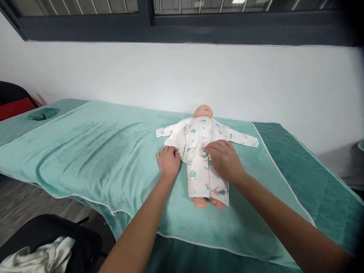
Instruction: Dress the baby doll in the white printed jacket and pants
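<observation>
A baby doll (203,111) lies on its back on a teal towel (113,151), dressed in a white printed romper (199,167) with its sleeves spread out. My left hand (168,161) rests at the romper's left edge by the doll's hip, fingers curled onto the fabric. My right hand (223,159) lies over the doll's belly, its fingertips pinched on the front of the romper. The doll's bare feet (207,202) stick out below the legs.
The towel covers a teal massage bed (313,178) against a white wall. A black chair (57,235) with white cloth (40,258) on it stands at the lower left. A red and black seat (14,102) is at far left.
</observation>
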A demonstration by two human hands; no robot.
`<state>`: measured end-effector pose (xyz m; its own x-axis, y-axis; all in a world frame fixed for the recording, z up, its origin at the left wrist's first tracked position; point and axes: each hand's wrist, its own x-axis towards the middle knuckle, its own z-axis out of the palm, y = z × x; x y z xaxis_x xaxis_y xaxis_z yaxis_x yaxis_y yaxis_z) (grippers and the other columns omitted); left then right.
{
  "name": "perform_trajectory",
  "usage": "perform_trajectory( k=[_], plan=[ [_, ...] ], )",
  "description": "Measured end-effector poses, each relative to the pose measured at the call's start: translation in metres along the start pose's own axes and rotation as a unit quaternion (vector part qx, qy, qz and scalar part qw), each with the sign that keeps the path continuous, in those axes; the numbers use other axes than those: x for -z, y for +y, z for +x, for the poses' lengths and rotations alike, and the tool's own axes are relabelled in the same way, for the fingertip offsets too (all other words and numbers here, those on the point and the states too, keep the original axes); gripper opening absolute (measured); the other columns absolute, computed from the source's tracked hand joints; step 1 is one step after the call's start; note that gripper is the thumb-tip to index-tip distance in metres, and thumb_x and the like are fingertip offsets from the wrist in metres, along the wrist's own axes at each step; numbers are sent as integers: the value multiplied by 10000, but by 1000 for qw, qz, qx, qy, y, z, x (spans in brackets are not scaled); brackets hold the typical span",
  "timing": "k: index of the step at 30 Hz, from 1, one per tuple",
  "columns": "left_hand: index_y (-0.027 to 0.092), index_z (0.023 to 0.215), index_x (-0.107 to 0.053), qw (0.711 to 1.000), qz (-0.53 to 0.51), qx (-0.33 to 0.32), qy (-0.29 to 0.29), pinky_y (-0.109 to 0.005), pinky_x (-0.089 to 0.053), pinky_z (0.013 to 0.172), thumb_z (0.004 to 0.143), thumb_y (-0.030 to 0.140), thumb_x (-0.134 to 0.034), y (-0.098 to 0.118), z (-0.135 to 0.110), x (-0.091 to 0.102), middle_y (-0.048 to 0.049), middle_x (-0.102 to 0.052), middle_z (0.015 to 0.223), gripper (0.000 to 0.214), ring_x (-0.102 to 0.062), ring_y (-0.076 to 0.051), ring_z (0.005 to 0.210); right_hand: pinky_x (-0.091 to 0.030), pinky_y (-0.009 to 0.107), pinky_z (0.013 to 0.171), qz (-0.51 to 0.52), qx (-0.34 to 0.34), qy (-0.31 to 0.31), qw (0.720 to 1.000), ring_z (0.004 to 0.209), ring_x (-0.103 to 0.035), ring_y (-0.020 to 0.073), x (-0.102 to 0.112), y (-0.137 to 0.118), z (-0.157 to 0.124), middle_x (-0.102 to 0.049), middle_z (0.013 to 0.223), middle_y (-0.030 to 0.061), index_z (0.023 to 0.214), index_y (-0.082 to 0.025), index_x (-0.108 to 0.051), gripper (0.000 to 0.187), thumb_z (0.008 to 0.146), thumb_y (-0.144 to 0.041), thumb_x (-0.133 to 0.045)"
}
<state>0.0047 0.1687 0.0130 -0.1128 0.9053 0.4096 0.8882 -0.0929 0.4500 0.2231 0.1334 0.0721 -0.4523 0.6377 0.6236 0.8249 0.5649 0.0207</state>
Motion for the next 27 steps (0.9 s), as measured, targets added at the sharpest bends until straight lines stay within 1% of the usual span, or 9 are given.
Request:
perform_trajectory(
  k=[4, 7, 11, 16, 18, 21, 24, 27],
  plan=[
    [248, 893, -657, 1000, 1, -1, 3, -382, -357, 818, 866, 182, -521, 0, 0, 0, -26, -705, 1007, 153, -576, -241, 985, -339, 430, 1081, 30, -8, -22, 999, 915, -619, 186, 6, -17, -16, -715, 920, 26, 931, -196, -676, 315, 857, 22, -462],
    [250, 903, -659, 1000, 11, -2, 4, -384, -355, 812, 872, 189, -518, 1, 0, -1, -30, -705, 1017, 156, -576, -243, 981, -318, 437, 1112, 58, -12, -46, 997, 890, -624, 174, 12, -31, -29, -713, 922, 14, 923, -200, -664, 293, 843, 16, -484],
    [251, 918, -662, 1000, 19, -7, 3, -388, -358, 816, 875, 200, -519, 1, 0, -2, -34, -705, 1023, 158, -575, -248, 987, -346, 430, 1084, 80, -33, -59, 994, 902, -620, 178, 23, -45, -42, -707, 935, 19, 929, -197, -653, 279, 839, 11, -490],
    [250, 931, -663, 1000, 20, -3, -5, -390, -361, 835, 878, 193, -507, 1, 1, 0, -42, -704, 1042, 174, -578, -250, 1011, -369, 445, 1047, 114, -32, -85, 989, 938, -621, 196, 39, -55, -48, -699, 976, 34, 991, -191, -635, 260, 844, -18, -508],
    [249, 932, -660, 1000, 20, -6, -3, -390, -362, 832, 876, 189, -506, 2, 0, 0, -42, -704, 1043, 175, -578, -251, 1010, -398, 437, 1002, 123, -49, -85, 988, 950, -620, 203, 44, -61, -50, -696, 987, 37, 1015, -197, -627, 254, 852, -34, -518],
    [250, 935, -661, 1000, 24, -4, -4, -392, -365, 831, 874, 186, -507, 3, 0, 1, -38, -704, 1048, 177, -576, -249, 1012, -438, 416, 919, 138, -87, -77, 984, 978, -613, 213, 51, -74, -55, -689, 1025, 44, 1050, -220, -624, 228, 902, -86, -515],
    [251, 942, -662, 1000, 28, -1, -8, -392, -366, 839, 882, 195, -503, 3, 0, 1, -38, -703, 1056, 179, -574, -250, 1019, -432, 429, 942, 147, -82, -94, 981, 1054, -590, 227, 55, -90, -63, -671, 1120, 51, 1136, -237, -612, 267, 917, -111, -528],
    [250, 936, -658, 1000, 24, -5, -7, -392, -365, 833, 884, 196, -495, 2, 0, 1, -36, -702, 1053, 179, -572, -250, 1013, -421, 449, 957, 115, -77, -114, 984, 1100, -570, 251, 54, -102, -67, -651, 1168, 64, 1166, -225, -601, 302, 910, -88, -518]
  ],
)
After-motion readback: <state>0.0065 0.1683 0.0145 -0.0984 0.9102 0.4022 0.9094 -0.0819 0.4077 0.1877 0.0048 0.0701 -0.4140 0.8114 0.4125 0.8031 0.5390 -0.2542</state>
